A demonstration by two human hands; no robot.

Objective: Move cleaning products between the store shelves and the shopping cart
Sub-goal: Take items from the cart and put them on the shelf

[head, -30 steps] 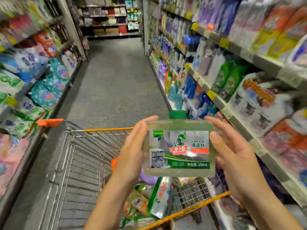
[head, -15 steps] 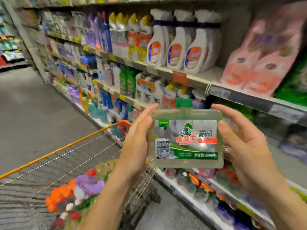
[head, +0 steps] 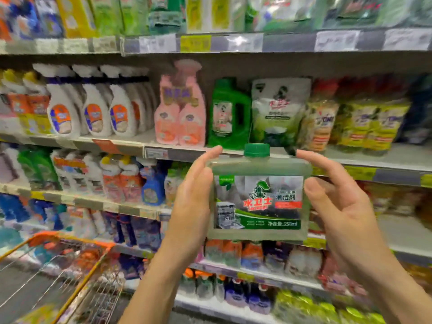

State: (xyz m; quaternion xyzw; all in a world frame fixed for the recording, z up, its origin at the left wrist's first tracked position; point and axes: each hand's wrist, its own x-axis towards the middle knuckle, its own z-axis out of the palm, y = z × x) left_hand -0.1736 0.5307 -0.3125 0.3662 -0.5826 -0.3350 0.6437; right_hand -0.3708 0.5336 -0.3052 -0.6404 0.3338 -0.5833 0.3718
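I hold a flat, clear rectangular bottle of cleaner point(head: 257, 206) upright in front of the store shelves. It has a green cap and a green, white and red label. My left hand point(head: 191, 206) grips its left edge, thumb on the front and fingers reaching to the top corner. My right hand point(head: 339, 206) grips the right edge the same way. The shopping cart point(head: 37, 238), wire with an orange rim, sits at the lower left, apart from the bottle.
Stocked shelves fill the view. Behind the bottle, the middle shelf point(head: 163, 153) carries white spray bottles point(head: 93, 106), pink pouches point(head: 180, 113), a green jug point(head: 228, 113) and a green-white pouch point(head: 278, 108). Lower shelves hold several more bottles.
My view has swung right from the aisle to face the shelves. The bottle stays in both hands, now in front of the middle shelf. The cart has slid to the lower left.
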